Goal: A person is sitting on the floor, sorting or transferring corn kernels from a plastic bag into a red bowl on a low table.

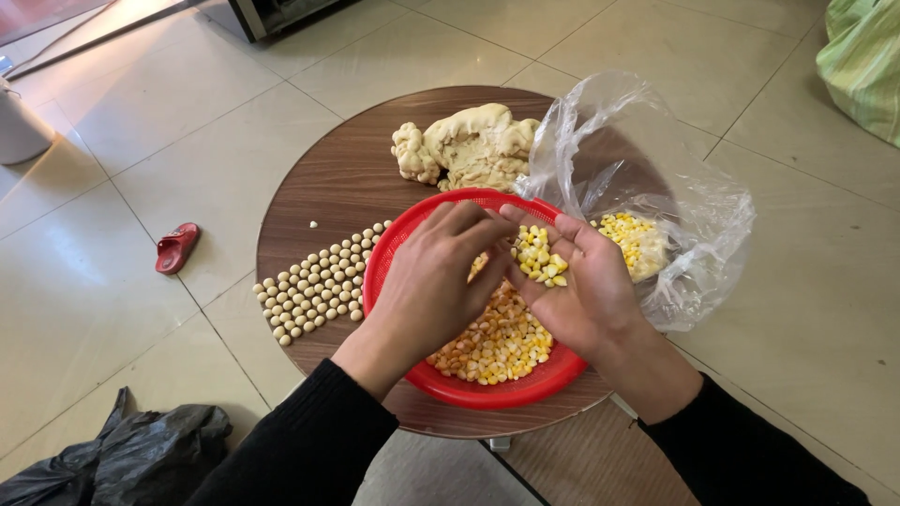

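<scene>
My right hand is cupped palm up over a red plastic basket, holding a small heap of yellow corn kernels. My left hand hovers palm down beside it, fingertips touching the kernels in the right palm. More corn kernels lie in the bottom of the basket. The basket rests on a round brown wooden table. Both arms wear black sleeves.
Rows of small pale dough balls lie left of the basket. A lump of beige dough sits behind it. A clear plastic bag with corn is at the right. A red slipper and a black bag lie on the tiled floor.
</scene>
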